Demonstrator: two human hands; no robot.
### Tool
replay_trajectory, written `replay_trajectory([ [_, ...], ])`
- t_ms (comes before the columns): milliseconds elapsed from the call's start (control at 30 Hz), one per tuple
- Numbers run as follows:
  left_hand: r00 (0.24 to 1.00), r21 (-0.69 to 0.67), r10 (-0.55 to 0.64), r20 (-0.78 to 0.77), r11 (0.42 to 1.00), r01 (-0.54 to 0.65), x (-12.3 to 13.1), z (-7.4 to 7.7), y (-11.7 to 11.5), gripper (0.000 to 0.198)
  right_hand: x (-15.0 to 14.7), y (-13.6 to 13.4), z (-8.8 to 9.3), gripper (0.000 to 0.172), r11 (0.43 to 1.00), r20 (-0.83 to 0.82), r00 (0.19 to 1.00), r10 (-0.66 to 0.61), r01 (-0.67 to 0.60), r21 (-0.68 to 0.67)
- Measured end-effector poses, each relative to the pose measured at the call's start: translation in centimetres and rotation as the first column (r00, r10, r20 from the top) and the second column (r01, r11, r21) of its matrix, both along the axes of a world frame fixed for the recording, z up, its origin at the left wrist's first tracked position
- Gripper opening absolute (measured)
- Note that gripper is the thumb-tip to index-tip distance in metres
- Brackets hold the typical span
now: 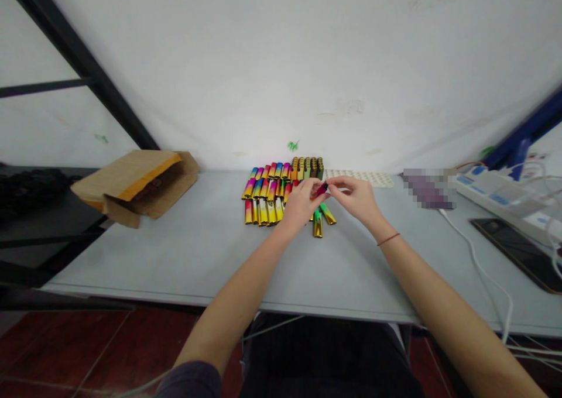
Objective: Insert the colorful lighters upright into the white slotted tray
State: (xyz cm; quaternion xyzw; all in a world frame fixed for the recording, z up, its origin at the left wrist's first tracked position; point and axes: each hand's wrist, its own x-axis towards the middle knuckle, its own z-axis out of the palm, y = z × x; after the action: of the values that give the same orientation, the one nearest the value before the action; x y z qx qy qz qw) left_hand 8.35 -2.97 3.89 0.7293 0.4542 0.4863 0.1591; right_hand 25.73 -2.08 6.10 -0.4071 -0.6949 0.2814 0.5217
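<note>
The left hand (301, 206) and right hand (355, 199) met over the desk (184, 257), pinching a small red lighter (321, 189) between them, just beside rows of rainbow-metallic lighters (266, 196), while an open cardboard box (140, 184) lay well apart, its contents unclear.

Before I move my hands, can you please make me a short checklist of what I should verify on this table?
1. The small red piece is pinched between the left hand and the right hand: ok.
2. The rows of metallic rainbow-coloured lighters lie side by side: ok.
3. Two loose lighters lie outside the rows, near the hands: not ok.
4. The phone and the power strip are off to the right, apart from the hands: ok.
5. The exact shape of the red piece: cannot tell, the fingers hide most of it.
</note>
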Motion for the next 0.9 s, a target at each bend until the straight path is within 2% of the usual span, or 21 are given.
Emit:
replay_trajectory([
  [100,0.994,-0.028,-0.041,0.101,0.999,0.044,-0.3,-0.3,0.5,0.033,0.4,1.3,-0.1,0.025,0.997,-0.017,0.998,0.068,-0.069,-0.043],
  [167,0.986,-0.044,-0.044,0.164,0.998,0.052,-0.6,-0.2,0.7,0.038,0.6,2.8,-0.4,0.028,0.995,-0.037,0.997,0.063,-0.066,-0.077],
  [200,0.982,-0.047,-0.039,0.185,0.998,0.048,-0.8,-0.1,0.8,0.038,0.7,3.5,-0.7,0.028,0.995,-0.007,1.000,0.022,-0.022,-0.095],
  [267,0.976,-0.059,-0.018,0.217,0.998,0.032,-1.3,0.1,1.0,0.036,0.7,4.7,-1.3,0.022,0.990,0.220,0.973,-0.068,0.092,-0.104],
  [333,0.967,-0.099,0.017,0.254,0.995,0.008,-1.6,0.3,1.0,0.036,0.4,5.5,-1.9,0.026,0.988,0.507,0.856,-0.102,0.145,-0.046],
  [400,0.949,-0.154,0.057,0.309,0.988,-0.009,-1.8,0.3,1.1,0.037,0.0,5.8,-2.3,0.036,0.995,0.687,0.721,-0.086,0.100,0.019],
  [500,0.912,-0.226,0.083,0.402,0.974,0.011,-1.8,0.2,1.2,0.035,-0.5,5.9,-2.7,0.040,0.998,0.794,0.607,-0.026,-0.027,0.053],
  [567,0.902,-0.246,0.093,0.422,0.969,0.015,-1.7,0.2,1.2,0.033,-0.6,5.8,-2.7,0.034,0.998,0.816,0.577,-0.017,-0.035,0.045],
  [767,0.917,-0.229,0.102,0.385,0.973,-0.012,-1.4,0.0,1.2,0.027,0.1,5.4,-2.6,0.025,0.988,0.812,0.574,-0.107,0.154,0.022],
  [833,0.920,-0.235,0.080,0.384,0.972,0.014,-1.2,-0.1,1.1,0.020,0.4,5.3,-2.6,0.029,0.984,0.758,0.642,-0.118,0.175,0.005],
  [900,0.923,-0.226,0.054,0.382,0.973,0.037,-1.0,-0.2,1.0,0.013,0.6,5.1,-2.6,0.035,0.983,0.628,0.773,-0.090,0.169,-0.067],
])
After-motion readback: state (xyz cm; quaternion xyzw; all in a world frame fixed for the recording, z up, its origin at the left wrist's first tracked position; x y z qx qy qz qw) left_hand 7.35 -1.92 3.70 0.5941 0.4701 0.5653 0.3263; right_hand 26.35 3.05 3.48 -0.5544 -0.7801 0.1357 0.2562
